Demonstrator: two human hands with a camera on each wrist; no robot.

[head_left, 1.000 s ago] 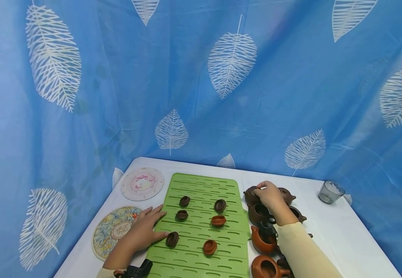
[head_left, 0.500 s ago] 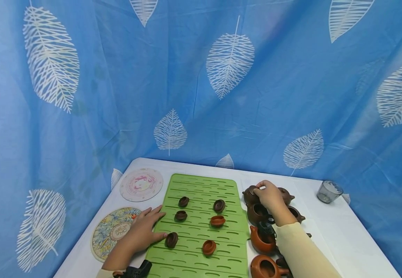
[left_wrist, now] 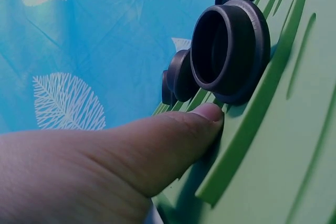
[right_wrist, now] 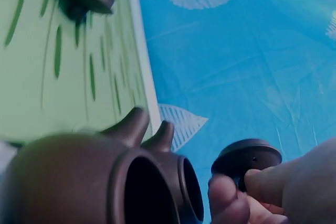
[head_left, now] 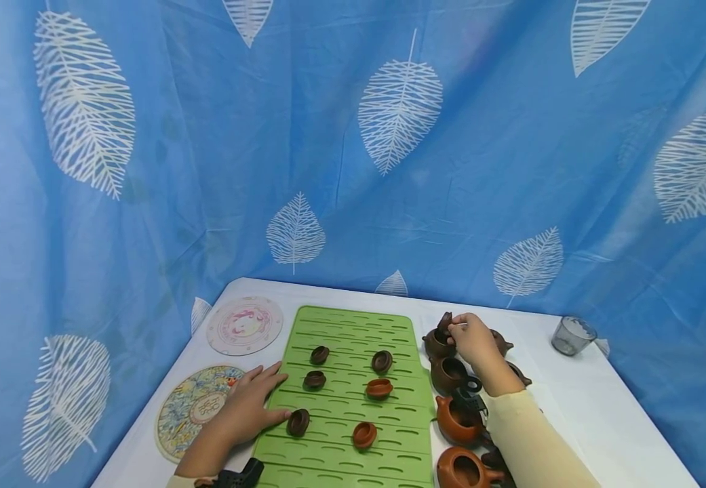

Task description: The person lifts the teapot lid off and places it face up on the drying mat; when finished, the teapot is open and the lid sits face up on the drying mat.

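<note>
My right hand [head_left: 475,342] pinches a dark brown teapot lid [right_wrist: 245,153] by its knob. The lid tilts just above a small dark teapot [head_left: 435,348], whose mouth shows open at the far end of the teapot group. My left hand [head_left: 247,404] lies with fingers spread over the left edge of a green ridged mat [head_left: 353,322]. Its thumb tip reaches right beside a dark lid [head_left: 298,422], which stands with its hollow rim showing in the left wrist view. Several other lids, dark brown and reddish, including an orange-red lid [head_left: 380,388], sit on the mat in two columns.
Lidless teapots crowd the mat's right side, among them a reddish teapot [head_left: 459,419]; my right forearm hides some. A clear glass [head_left: 572,335] stands at the back right. Left of the mat lie a pink-patterned disc [head_left: 245,326] and a yellow-blue disc [head_left: 184,407]. Blue curtain [head_left: 353,169] hangs behind.
My right hand has lifted the dark lid off the far teapot and tipped it up, baring the pot's mouth. The left hand stays in place on the mat. The head view has shifted slightly.
</note>
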